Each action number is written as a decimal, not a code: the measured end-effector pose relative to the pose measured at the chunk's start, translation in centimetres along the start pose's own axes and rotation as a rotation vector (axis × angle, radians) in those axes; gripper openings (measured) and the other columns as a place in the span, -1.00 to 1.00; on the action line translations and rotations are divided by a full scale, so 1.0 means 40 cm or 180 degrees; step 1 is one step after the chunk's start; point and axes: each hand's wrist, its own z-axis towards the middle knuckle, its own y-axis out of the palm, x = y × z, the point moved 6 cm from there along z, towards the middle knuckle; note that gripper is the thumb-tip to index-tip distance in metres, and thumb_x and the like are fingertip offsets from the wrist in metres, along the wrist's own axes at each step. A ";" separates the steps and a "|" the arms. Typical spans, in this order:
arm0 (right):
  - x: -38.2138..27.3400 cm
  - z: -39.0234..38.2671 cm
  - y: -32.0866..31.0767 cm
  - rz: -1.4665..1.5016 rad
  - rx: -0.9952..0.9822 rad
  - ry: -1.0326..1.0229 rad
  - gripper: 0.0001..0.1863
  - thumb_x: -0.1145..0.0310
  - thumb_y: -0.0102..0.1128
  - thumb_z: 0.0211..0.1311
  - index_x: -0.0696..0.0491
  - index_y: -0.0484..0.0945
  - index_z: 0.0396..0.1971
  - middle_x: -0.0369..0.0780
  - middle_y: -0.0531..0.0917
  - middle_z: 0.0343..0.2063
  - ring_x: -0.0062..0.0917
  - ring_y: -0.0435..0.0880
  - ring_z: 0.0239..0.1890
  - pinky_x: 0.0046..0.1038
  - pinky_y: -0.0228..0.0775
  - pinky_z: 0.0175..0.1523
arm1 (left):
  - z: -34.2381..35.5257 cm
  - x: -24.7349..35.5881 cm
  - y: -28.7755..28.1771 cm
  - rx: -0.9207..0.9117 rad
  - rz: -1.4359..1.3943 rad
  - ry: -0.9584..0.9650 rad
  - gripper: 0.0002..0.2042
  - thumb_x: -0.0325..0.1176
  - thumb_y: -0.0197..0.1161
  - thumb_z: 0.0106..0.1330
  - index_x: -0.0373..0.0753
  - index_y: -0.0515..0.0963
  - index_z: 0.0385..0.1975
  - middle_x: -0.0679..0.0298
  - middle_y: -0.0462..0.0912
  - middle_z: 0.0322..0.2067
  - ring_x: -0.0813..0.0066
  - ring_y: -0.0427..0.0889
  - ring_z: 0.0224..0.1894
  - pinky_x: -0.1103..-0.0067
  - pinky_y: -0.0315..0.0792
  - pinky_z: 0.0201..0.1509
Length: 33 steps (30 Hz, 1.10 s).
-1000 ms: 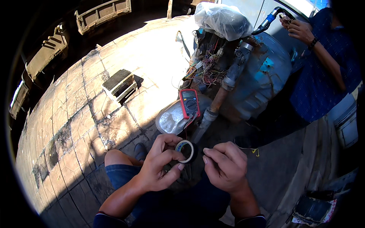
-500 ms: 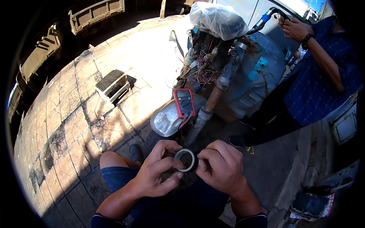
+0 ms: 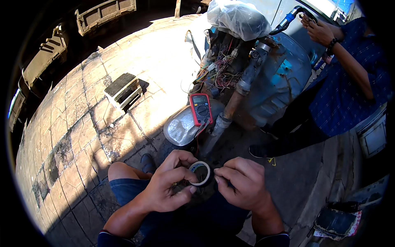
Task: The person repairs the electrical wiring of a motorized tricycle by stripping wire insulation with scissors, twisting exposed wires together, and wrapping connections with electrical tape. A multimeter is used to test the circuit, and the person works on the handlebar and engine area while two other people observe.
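Observation:
A roll of black tape (image 3: 210,174) with a pale inner core is held upright between the fingers and thumb of my left hand (image 3: 170,181), its open ring facing up toward me. Just right of the roll, my right hand (image 3: 242,183) is closed in a pinch, thumb against forefinger, at the roll's outer edge. Whatever those fingertips hold is too small and dark to make out. Beyond my hands, a red multimeter (image 3: 201,109) leans on a silver rounded metal part (image 3: 181,127), beside a rusty steering column (image 3: 233,103).
Tangled coloured wires (image 3: 224,72) hang from the machine beneath a plastic-wrapped bundle (image 3: 238,18). A co-worker in a dark blue shirt (image 3: 349,90) stands at the right, hands raised near a black hose (image 3: 284,24). A small wooden stool (image 3: 123,90) sits on the paving at left.
My right fingertips have moved slightly away from the tape roll, leaving a small gap. My left hand keeps its hold, and the view has shifted a little.

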 end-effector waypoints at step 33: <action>0.128 -0.084 0.129 0.0871 0.0295 0.1474 -0.91 0.66 0.21 0.06 0.21 0.58 -0.41 -0.19 0.62 -0.40 -0.64 0.63 -0.46 -0.56 0.40 -0.38 | -0.030 -0.044 0.011 -0.0241 0.0228 -0.0517 -0.58 -0.24 0.65 0.10 -0.30 0.46 -0.51 0.08 0.50 -0.06 0.30 0.53 -0.01 0.46 0.44 0.06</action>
